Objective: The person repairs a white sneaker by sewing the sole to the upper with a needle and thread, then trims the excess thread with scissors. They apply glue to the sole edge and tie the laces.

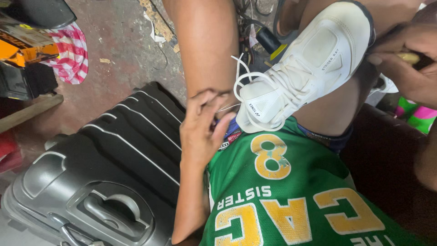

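Right now the white sneaker (309, 68) lies tilted across my bare thigh, toe end toward my lap and just above the hem of my green jersey (282, 196), heel end up by my right hand (409, 64). Its laces (248, 82) hang loose in open loops off the tongue, and a thin thread (227, 108) runs from that end toward my left hand (202, 127).

My right fingers are pressed together around a small yellowish tool (408, 57) at the heel edge; how its tip meets the shoe I cannot tell. My left fingers are curled loosely near the thread at my knee, apparently pinching it, though the contact itself is too fine to see.

Nothing but my leg carries the shoe, so I judge it could roll off toward the dark suitcase (104, 173) beside me, or onto the concrete floor (123, 41) beyond, if I push hard at the heel. A slip of the tool could catch my thigh. The slack laces could snag the thread and tangle it, and a jerk from my left hand might snap it.
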